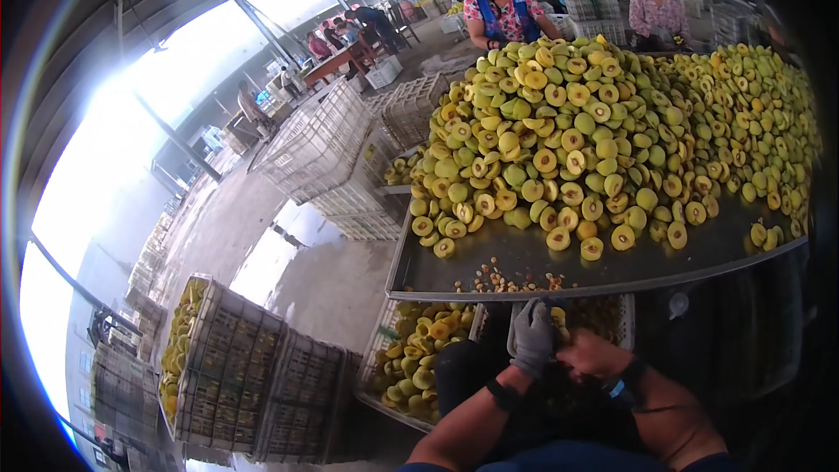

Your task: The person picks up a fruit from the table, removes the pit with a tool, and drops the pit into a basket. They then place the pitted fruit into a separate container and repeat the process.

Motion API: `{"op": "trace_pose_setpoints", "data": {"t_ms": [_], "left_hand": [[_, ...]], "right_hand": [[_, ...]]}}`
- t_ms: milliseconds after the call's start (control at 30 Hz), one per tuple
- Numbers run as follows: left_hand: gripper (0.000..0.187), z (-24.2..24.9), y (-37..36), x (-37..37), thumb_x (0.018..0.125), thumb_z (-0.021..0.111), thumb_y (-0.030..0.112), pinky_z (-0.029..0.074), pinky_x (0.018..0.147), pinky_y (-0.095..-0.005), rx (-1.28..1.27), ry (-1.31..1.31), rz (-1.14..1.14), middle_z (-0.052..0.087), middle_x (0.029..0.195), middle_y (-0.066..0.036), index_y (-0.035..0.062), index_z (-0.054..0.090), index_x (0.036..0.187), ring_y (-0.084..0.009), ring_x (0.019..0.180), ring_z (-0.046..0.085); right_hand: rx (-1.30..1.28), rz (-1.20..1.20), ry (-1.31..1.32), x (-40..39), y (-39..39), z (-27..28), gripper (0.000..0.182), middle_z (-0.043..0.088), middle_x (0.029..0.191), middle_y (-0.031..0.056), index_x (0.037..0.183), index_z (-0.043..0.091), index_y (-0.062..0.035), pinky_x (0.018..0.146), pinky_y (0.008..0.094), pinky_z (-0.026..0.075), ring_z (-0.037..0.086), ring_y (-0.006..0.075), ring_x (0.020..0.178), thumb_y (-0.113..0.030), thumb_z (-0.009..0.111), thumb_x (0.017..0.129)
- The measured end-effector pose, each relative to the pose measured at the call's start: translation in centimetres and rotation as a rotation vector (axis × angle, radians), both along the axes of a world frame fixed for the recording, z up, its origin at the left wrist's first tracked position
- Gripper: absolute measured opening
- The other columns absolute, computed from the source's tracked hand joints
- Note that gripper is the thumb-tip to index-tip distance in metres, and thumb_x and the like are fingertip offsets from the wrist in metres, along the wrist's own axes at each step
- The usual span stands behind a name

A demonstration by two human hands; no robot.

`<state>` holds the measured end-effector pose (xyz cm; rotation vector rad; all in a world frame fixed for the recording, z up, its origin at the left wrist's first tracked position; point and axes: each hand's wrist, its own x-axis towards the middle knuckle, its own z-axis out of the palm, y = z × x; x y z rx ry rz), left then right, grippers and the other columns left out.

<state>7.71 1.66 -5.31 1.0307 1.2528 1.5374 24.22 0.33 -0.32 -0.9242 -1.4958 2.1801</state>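
Note:
My left hand (532,337), in a grey glove, is at the front edge of the metal table (472,267), its fingers closed beside a yellow-green halved fruit (559,322). My bare right hand (594,357) is just right of it, low, with fingers curled; what it holds is hidden. On the table rises a large heap of halved green-yellow fruit (559,140), many showing brown pits or hollows. Small loose pits (498,280) lie near the table's front edge.
Below the table's left part stands a crate of fruit halves (419,358); another crate (603,313) sits under my hands. Stacked crates (236,367) stand at left, more (323,140) beyond. Across the table are two people (507,9) (660,13); others work farther back.

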Motion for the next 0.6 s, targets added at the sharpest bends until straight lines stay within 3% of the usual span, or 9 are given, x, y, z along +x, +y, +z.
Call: {"op": "trace_pose_setpoints", "data": {"t_ms": [33,133,200,233,300,333,433,500,600], "left_hand": [[0.023,1.2,-0.5,0.2,0.106,0.051,0.015,0.052,0.072,-0.0327,0.018,0.122,0.017,0.066,0.090,-0.003,-0.0013,0.066,0.100,-0.0137,0.079,0.059],[0.022,3.8,-1.0,0.5,0.105,0.052,0.014,0.052,0.070,-0.0331,0.058,0.415,0.047,0.067,0.089,-0.004,-0.0010,0.066,0.097,-0.0134,0.076,0.059],[0.020,3.6,-1.0,0.5,0.103,0.053,0.012,0.052,0.069,-0.0336,0.067,0.508,0.062,0.067,0.089,-0.006,-0.0010,0.067,0.097,-0.0144,0.074,0.060],[0.019,3.0,-0.7,0.4,0.103,0.053,0.011,0.052,0.069,-0.0337,0.038,0.355,0.040,0.067,0.088,-0.008,-0.0009,0.067,0.097,-0.0153,0.074,0.060],[0.017,1.4,-0.1,0.4,0.102,0.054,0.010,0.052,0.069,-0.0341,-0.031,0.044,-0.008,0.067,0.088,-0.010,-0.0006,0.067,0.097,-0.0173,0.074,0.062],[0.019,2.2,0.2,-0.2,0.103,0.053,0.011,0.052,0.069,-0.0335,0.041,0.144,-0.061,0.068,0.089,-0.009,-0.0004,0.067,0.099,-0.0170,0.076,0.062],[0.028,1.3,-0.3,-0.4,0.107,0.049,0.018,0.051,0.072,-0.0295,0.118,0.082,-0.101,0.070,0.095,-0.004,-0.0007,0.069,0.103,-0.0116,0.082,0.063],[0.031,0.9,-0.1,-0.8,0.106,0.050,0.020,0.052,0.074,-0.0290,0.222,0.290,-0.165,0.072,0.098,-0.005,-0.0018,0.071,0.105,-0.0127,0.084,0.064],[0.036,0.3,0.3,-0.7,0.108,0.048,0.023,0.053,0.075,-0.0302,0.005,0.132,-0.219,0.073,0.094,-0.006,-0.0018,0.073,0.101,-0.0140,0.082,0.065]], "right_hand": [[0.210,0.010,-0.056,-0.2,0.0,0.2,0.010,0.055,0.071,0.0006,0.100,0.062,-0.0045,0.047,0.0312,0.044,0.054,0.0111,0.053,-0.014,0.062,0.099],[-0.078,-0.003,-0.043,0.1,-0.2,-0.3,0.009,0.053,0.070,-0.0003,0.100,0.062,-0.0049,0.047,0.0316,0.044,0.055,0.0116,0.053,-0.014,0.061,0.099],[0.321,-0.045,-0.004,-0.1,-0.3,0.1,0.008,0.052,0.069,-0.0013,0.099,0.062,-0.0060,0.047,0.0306,0.043,0.053,0.0106,0.053,-0.014,0.060,0.100],[0.524,-0.072,0.015,-0.3,-0.1,0.5,0.007,0.051,0.069,-0.0018,0.098,0.061,-0.0066,0.047,0.0300,0.042,0.053,0.0101,0.053,-0.014,0.060,0.100],[0.016,-0.042,0.040,-0.3,-0.2,1.0,0.008,0.050,0.068,-0.0028,0.096,0.061,-0.0077,0.047,0.0292,0.041,0.050,0.0089,0.052,-0.014,0.059,0.101],[-0.246,-0.039,0.050,0.3,-0.4,1.1,0.008,0.049,0.068,-0.0033,0.095,0.060,-0.0083,0.047,0.0288,0.041,0.049,0.0083,0.052,-0.014,0.059,0.101],[-0.250,0.165,0.269,0.7,0.3,-2.3,0.020,0.044,0.065,-0.0033,0.084,0.054,-0.0091,0.044,0.0267,0.038,0.046,0.0065,0.050,-0.012,0.057,0.104],[-0.019,0.159,0.184,0.5,-0.5,-1.7,0.024,0.040,0.063,-0.0040,0.081,0.051,-0.0101,0.043,0.0270,0.037,0.042,0.0062,0.048,-0.013,0.056,0.104],[-0.380,0.063,0.100,0.0,-0.6,-0.4,0.029,0.037,0.064,-0.0046,0.078,0.046,-0.0118,0.043,0.0271,0.036,0.040,0.0064,0.047,-0.017,0.055,0.105]]}}
